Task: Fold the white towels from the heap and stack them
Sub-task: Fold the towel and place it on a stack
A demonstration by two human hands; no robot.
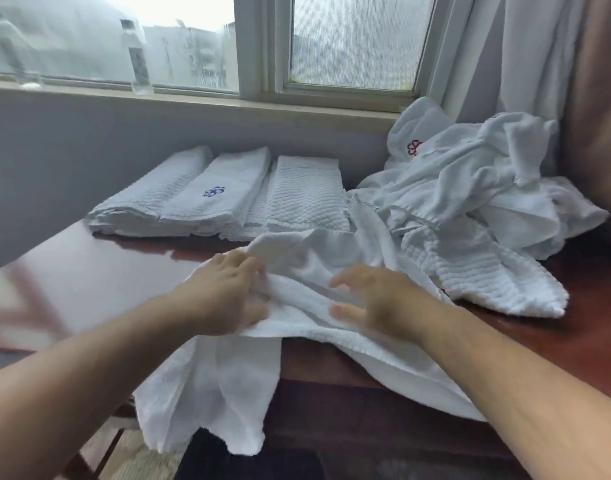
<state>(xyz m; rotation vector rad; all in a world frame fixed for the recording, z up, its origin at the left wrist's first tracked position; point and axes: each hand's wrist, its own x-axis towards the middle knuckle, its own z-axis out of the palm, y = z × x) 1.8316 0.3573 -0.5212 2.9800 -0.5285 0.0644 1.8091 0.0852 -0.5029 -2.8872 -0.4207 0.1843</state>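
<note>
Head view: a white towel [297, 268] hangs over the near edge of the worktop [89, 289]. The left hand [227, 292], grip curled, pinches its bunched fold. The right hand [380, 306], grip spread, rests on it. Farther, folded towels [221, 202] in 3 piles lie left and the heap [470, 188] right, under the window [356, 39].

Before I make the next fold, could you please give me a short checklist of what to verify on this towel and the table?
1. Left hand grips the towel: ok.
2. Right hand has a hold: not ok, its fingers lie spread on the cloth.
3. Towel lies flat on the table: not ok, it is bunched and one end hangs over the near edge.
4. Towel is free of the heap: cannot tell, the two meet on the right.
5. Bare tabletop in front of the folded towels for working: ok.
</note>
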